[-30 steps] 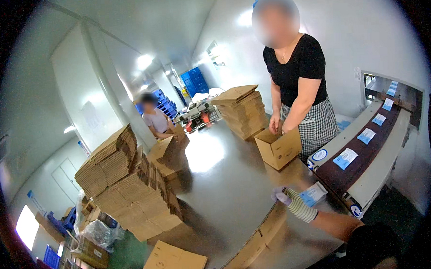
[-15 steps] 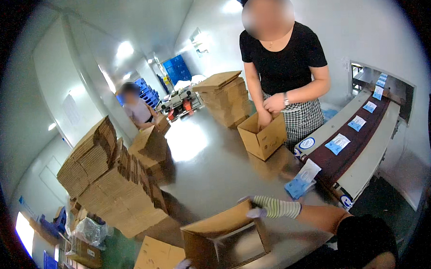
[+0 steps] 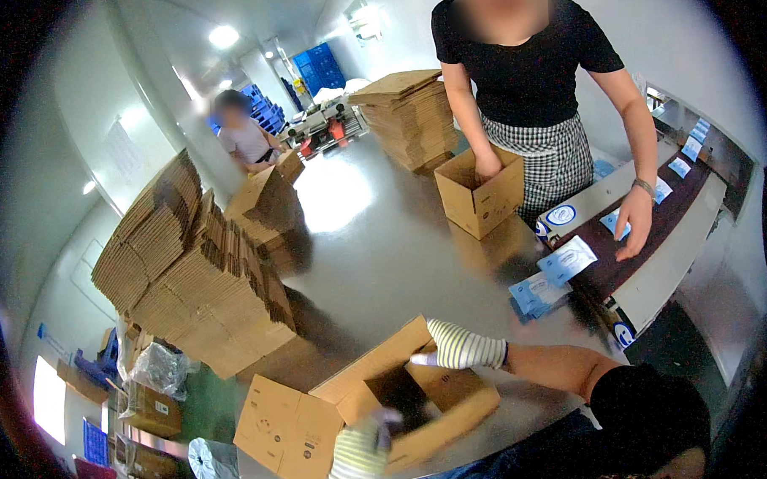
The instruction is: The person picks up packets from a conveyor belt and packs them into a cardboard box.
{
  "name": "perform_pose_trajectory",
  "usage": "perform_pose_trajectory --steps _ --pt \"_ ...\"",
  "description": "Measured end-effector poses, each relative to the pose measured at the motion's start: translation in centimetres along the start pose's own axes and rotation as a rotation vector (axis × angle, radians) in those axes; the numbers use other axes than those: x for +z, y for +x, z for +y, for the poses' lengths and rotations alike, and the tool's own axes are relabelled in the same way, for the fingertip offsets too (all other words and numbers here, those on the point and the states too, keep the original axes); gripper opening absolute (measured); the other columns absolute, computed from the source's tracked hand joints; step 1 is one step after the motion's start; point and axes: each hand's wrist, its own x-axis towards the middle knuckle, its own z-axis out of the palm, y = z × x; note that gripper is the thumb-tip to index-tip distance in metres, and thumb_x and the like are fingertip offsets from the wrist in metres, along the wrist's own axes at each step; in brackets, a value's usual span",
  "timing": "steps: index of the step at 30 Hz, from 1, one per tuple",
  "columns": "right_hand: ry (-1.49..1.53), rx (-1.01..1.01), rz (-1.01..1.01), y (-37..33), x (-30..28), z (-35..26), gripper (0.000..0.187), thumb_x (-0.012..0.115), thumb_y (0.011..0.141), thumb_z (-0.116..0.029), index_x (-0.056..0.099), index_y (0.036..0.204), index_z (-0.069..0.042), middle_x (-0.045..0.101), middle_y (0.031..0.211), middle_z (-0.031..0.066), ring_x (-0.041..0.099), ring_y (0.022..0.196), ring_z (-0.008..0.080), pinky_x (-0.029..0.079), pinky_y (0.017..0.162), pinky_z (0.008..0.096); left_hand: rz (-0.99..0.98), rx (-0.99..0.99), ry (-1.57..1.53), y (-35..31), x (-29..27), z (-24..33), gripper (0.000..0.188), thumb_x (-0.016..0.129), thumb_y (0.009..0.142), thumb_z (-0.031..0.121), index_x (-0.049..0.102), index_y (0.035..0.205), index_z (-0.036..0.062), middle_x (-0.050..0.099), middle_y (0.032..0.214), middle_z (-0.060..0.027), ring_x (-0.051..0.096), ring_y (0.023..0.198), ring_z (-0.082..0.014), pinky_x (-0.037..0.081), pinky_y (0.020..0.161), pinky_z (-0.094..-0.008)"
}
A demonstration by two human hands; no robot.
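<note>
An open cardboard box (image 3: 453,423) sits tilted at the table's near edge, its opening facing up toward me and its inside dark. My right hand (image 3: 467,348), in a white-and-green striped glove with pale purple fingertips, grips the box's far right edge, the thumb over the inner side. At the near left wall is my left hand (image 3: 357,457) in a matching glove, slightly blurred. Its bent fingers close over the box's rim, partly hidden. Under and beside the box, to the left, lies a flat cardboard piece (image 3: 280,425).
Tall stacks of flattened cartons (image 3: 208,288) stand on the left of the metal table (image 3: 351,266). Across it, a co-worker has one hand in another carton (image 3: 484,202) and the other over a conveyor (image 3: 645,239) carrying blue-and-white packets. Several packets (image 3: 542,293) lie at its end.
The box has turned and its opening now faces me more. My left hand has moved up and right onto its rim. The co-worker's one hand has moved to the conveyor, where packets have piled up.
</note>
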Motion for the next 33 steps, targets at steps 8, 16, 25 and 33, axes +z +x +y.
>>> perform_pose_trajectory --steps 8,16,25,33 --pt "0.449 -0.016 -0.058 -1.2 -2.1 0.7 0.064 0.066 0.081 -0.042 0.051 0.118 0.007 0.056 0.119 0.0209 0.051 0.11 0.0256 0.04 0.096 0.0369 0.079 0.425 0.639 3.9 4.7 -1.0 0.029 0.055 0.086 0.026 0.057 0.107 0.0053 0.054 0.116 -0.0165 0.053 0.107 -0.0255 0.042 0.088 -0.0435" --pt "0.433 -0.3 0.305 -2.3 -2.2 4.3 0.033 0.06 0.088 -0.028 0.055 0.107 -0.001 0.058 0.088 0.0021 0.052 0.077 0.0154 0.045 0.073 0.029 0.61 0.552 0.299 -0.5 1.7 1.5 0.012 0.054 0.087 0.011 0.061 0.085 0.0021 0.057 0.067 -0.0194 0.056 0.065 -0.0338 0.045 0.063 -0.0407" --pt "0.024 -0.518 0.508 -7.8 -6.5 -10.5 0.06 0.06 0.083 -0.044 0.049 0.118 0.003 0.06 0.108 0.0216 0.059 0.101 0.0333 0.048 0.084 0.0403 1.21 0.043 -0.407 0.6 10.0 2.5 0.034 0.042 0.094 0.037 0.048 0.097 0.0037 0.055 0.097 -0.013 0.05 0.084 -0.0282 0.045 0.079 -0.043" --pt "-0.566 -0.428 0.121 -9.2 -4.2 -7.0 0.055 0.061 0.078 -0.048 0.053 0.103 0.001 0.061 0.088 0.0193 0.062 0.079 0.0368 0.05 0.067 0.0446 0.474 -0.086 -1.422 1.1 28.0 -4.6 0.058 0.041 0.091 0.047 0.035 0.138 0.0128 0.04 0.138 -0.0123 0.043 0.122 -0.0321 0.035 0.103 -0.0469"
